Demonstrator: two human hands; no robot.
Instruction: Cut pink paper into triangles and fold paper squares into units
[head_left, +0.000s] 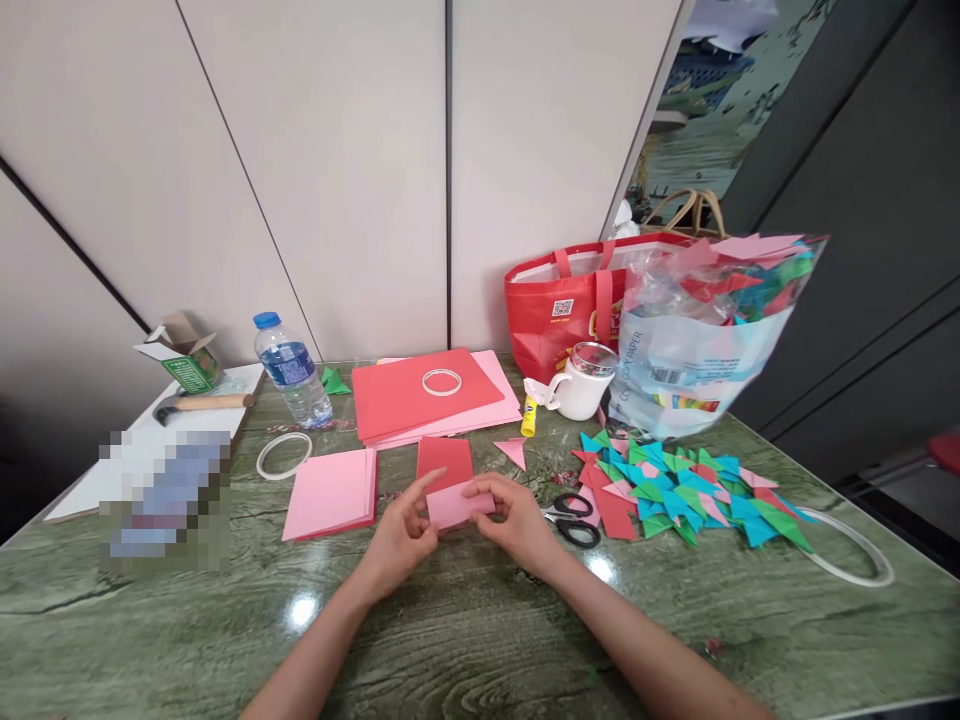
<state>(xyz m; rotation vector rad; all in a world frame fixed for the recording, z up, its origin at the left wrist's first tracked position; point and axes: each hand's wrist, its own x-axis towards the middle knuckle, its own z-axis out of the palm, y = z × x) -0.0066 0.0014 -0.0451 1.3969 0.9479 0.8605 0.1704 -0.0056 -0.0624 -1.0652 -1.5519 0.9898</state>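
Our right hand (517,520) pinches a pink paper rectangle (450,507), seemingly half-folded, above the middle of the counter (420,640); our left hand (401,530) meets its left end, but we cannot tell whether that grip closes. Many folded triangles (697,500) toward the right edge look done; the pink squares (328,497) left of centre look unfolded. Our hands hide the rectangle's ends; a pixelated patch (169,500) masks something near the left edge.

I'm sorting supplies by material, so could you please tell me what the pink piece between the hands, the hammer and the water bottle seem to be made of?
Pink piece: probably matte paper, thin and shineless.
Hammer: handle likely smooth wood, from its tan colour; dark head possibly metal, finish unclear.
Water bottle: apparently glossy clear plastic, being see-through with highlights.
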